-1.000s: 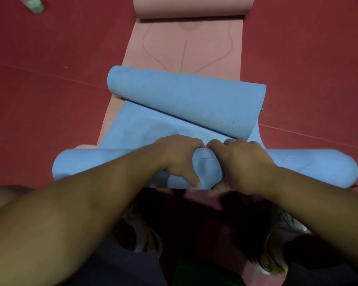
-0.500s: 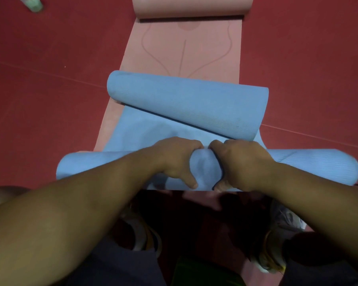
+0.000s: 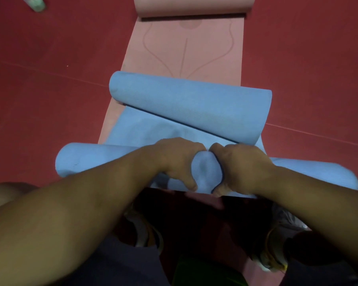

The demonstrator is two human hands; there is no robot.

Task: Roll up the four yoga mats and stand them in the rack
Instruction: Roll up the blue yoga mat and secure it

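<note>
A: Watching the head view, the only one I have. My left hand [image 3: 174, 159] and right hand [image 3: 242, 168] sit side by side at the middle of the blue mat's near roll [image 3: 104, 159], fingers [image 3: 186, 145] curled over its top and thumbs tucked under the front edge. Both are clamped on that roll.

B: Where does the mat itself lie?

A: On the red floor [image 3: 50, 89], laid over a pink mat [image 3: 186, 48]. The blue mat's far end [image 3: 194, 106] has curled back on itself into a loose second roll, skewed to the near one, with a short flat stretch between them.

B: How will it handle?

A: I judge it light, soft and springy. It holds a curl and would spring open if let go. The textured face should not slip under my fingers.

B: And the hold?

A: Central hands keep the core tight, but the ends can telescope. I would spread my hands towards the ends as the roll fattens.

B: Anything else in view?

A: The pink mat's far end is partly rolled at the top edge. A pale green object [image 3: 34, 3] lies top left, too blurred to name. I see no rack.
</note>
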